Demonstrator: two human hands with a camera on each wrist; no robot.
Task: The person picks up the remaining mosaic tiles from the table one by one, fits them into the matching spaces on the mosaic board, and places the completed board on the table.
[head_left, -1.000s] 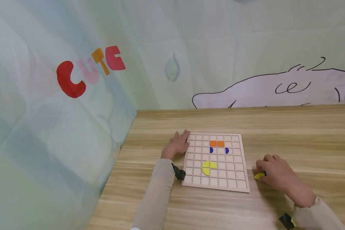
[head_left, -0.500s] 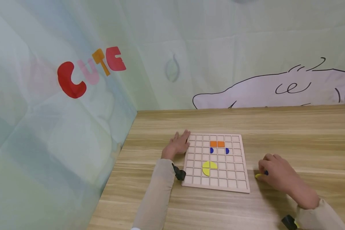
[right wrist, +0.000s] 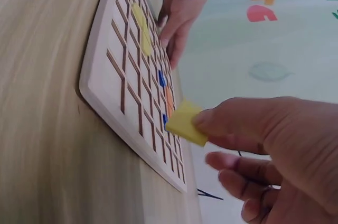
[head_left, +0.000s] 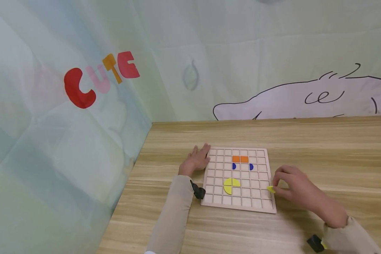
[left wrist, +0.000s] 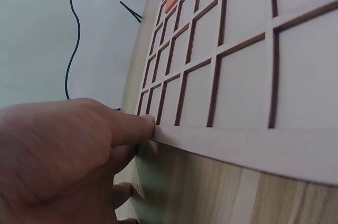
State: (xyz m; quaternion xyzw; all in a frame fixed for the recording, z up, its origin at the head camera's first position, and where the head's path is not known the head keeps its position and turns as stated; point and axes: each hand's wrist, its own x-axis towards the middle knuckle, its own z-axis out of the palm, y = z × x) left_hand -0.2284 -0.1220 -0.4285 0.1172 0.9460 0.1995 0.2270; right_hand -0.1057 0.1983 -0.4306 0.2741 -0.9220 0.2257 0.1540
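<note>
A square wooden grid board (head_left: 255, 193) lies flat on the table. My left hand (head_left: 195, 163) rests along its left edge, fingers spread; in the left wrist view the thumb (left wrist: 138, 129) touches the rim. My right hand (head_left: 300, 187) pinches a yellow piece (right wrist: 185, 123) between thumb and finger, just over the board's right edge. Yellow quarter-circle pieces (head_left: 228, 182) sit together in the lower middle cells. Two orange squares (head_left: 240, 159) lie side by side higher up. Below them are two blue half-round pieces, one left (head_left: 234, 166) and one right (head_left: 251, 167).
The wood-grain table (head_left: 165, 141) reaches to fabric backdrops behind and at the left. Printed coloured letters (head_left: 80, 88) mark the left backdrop, and a line-drawn animal (head_left: 282, 100) marks the back one. Black wrist devices sit on the left (head_left: 198, 190) and right (head_left: 315, 243) wrists.
My right hand has moved left from the table to the board's right edge with the yellow piece. A dark blue bit seen by its fingers earlier is out of sight. The left hand stays put.
</note>
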